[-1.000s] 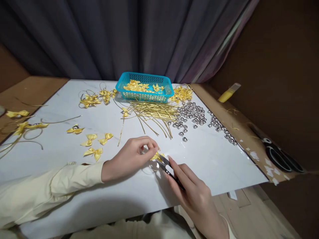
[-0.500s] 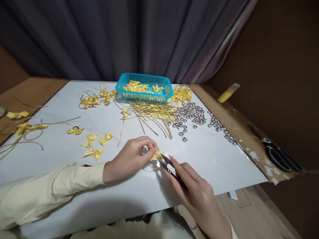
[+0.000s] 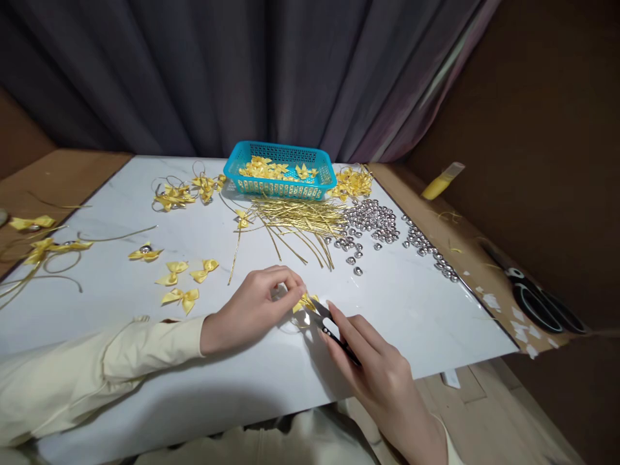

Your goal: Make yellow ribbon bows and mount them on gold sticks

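The left hand [image 3: 264, 302] pinches a yellow bow [image 3: 305, 303] over the table [image 3: 436, 323], while the right hand [image 3: 380, 368], farther from it, grips thread snips [image 3: 332, 328] slanting forward-left, their blade tips at the bow.

The left hand [image 3: 256, 307] pinches a yellow bow [image 3: 305, 303]; the right hand [image 3: 382, 365] grips black snips [image 3: 342, 345], directed at the bow. On the white tabletop [image 3: 436, 323] beyond lie gold cords [image 3: 303, 216] and silver beads [image 3: 372, 219] (heaped, right of the cords). A blue basket [image 3: 283, 184] stands at the rear.
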The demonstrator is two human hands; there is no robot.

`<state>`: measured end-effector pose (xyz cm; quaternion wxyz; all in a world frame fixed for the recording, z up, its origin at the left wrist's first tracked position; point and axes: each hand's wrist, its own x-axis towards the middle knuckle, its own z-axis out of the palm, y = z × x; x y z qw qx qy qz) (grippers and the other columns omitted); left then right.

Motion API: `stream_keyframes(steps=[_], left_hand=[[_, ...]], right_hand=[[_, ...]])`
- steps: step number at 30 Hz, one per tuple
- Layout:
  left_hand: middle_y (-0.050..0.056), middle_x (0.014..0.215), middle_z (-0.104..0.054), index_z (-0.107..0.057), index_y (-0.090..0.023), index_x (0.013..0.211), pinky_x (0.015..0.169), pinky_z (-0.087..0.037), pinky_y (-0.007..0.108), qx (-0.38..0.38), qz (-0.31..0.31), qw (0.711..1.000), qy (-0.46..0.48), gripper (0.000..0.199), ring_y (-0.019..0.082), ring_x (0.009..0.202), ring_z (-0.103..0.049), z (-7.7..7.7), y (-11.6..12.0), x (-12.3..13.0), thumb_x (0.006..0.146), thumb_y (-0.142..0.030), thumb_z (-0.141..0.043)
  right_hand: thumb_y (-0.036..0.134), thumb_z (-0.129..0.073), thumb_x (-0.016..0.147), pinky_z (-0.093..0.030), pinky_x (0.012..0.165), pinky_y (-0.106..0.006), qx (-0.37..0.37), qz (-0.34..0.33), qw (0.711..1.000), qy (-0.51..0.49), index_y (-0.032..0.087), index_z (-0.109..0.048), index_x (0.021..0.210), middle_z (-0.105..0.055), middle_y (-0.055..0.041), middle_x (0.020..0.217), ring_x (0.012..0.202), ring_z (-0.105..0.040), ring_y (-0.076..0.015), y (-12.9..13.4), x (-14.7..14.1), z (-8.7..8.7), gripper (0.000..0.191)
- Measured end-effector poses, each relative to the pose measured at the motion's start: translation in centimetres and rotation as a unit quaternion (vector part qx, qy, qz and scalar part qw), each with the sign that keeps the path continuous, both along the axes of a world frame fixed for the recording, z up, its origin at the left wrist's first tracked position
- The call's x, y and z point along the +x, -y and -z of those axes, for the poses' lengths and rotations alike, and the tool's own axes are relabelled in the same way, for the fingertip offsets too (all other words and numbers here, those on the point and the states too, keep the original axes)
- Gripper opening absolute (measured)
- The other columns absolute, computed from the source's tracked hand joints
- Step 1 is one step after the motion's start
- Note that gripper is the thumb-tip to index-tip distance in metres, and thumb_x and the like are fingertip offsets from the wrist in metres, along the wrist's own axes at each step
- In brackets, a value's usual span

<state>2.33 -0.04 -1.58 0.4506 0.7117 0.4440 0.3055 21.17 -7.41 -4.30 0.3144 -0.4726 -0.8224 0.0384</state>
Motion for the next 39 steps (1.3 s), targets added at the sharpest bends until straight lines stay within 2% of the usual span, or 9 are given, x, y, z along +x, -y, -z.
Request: stream_keyframes(steps=[9,16,28,33,39], left_hand=[[-0.002,0.080,-0.064,-0.052,-0.017,0.061,0.068,-0.039,0.024,-0.060,-0.014,0.998,0.001,0.025,0.013,0.076,-0.056,0.01,-0.19,0.08,0.084,-0.026,-0.052],[-0.001,0.080,-0.064,-0.053,-0.018,0.061,0.068,-0.040,0.024,-0.058,-0.022,0.998,-0.001,0.024,0.013,0.076,-0.056,0.03,-0.33,0.09,0.083,-0.027,-0.052],[-0.001,0.078,-0.065,-0.056,-0.017,0.063,0.069,-0.040,0.025,-0.074,-0.017,0.997,-0.010,0.024,0.014,0.076,-0.056,-0.16,-0.18,0.23,0.084,-0.030,-0.052],[0.002,0.075,-0.065,-0.059,-0.016,0.065,0.072,-0.041,0.028,-0.098,-0.008,0.995,-0.004,0.027,0.016,0.075,-0.057,-0.02,-0.48,0.22,0.084,-0.034,-0.051],[0.003,0.074,-0.064,-0.062,-0.015,0.069,0.068,-0.041,0.027,-0.141,-0.002,0.990,0.011,0.029,0.016,0.072,-0.055,-0.23,-0.56,0.04,0.082,-0.038,-0.051]], right_hand=[[0.020,-0.045,0.095,-0.048,0.050,-0.024,0.011,0.007,1.000,0.013,0.005,-0.046,0.129,-0.058,-0.0055,0.077,0.056,-0.056,-0.0130,0.14,-0.11,0.20,0.037],[0.020,-0.044,0.095,-0.048,0.051,-0.023,0.002,0.003,1.000,0.003,0.004,-0.046,0.128,-0.058,-0.0064,0.077,0.058,-0.055,-0.0125,0.17,0.15,-0.26,0.037],[0.021,-0.044,0.095,-0.048,0.049,-0.024,0.019,0.015,1.000,0.016,0.005,-0.047,0.127,-0.059,-0.0054,0.075,0.054,-0.056,-0.0125,0.10,-0.21,0.01,0.036],[0.020,-0.044,0.095,-0.049,0.049,-0.025,0.027,0.020,0.999,0.020,0.002,-0.049,0.125,-0.059,-0.0064,0.074,0.054,-0.057,-0.0133,-0.04,-0.39,-0.08,0.036],[0.020,-0.043,0.095,-0.051,0.050,-0.025,0.012,0.012,1.000,0.007,0.001,-0.048,0.126,-0.060,-0.0083,0.077,0.059,-0.059,-0.0143,0.00,-0.39,-0.31,0.037]])
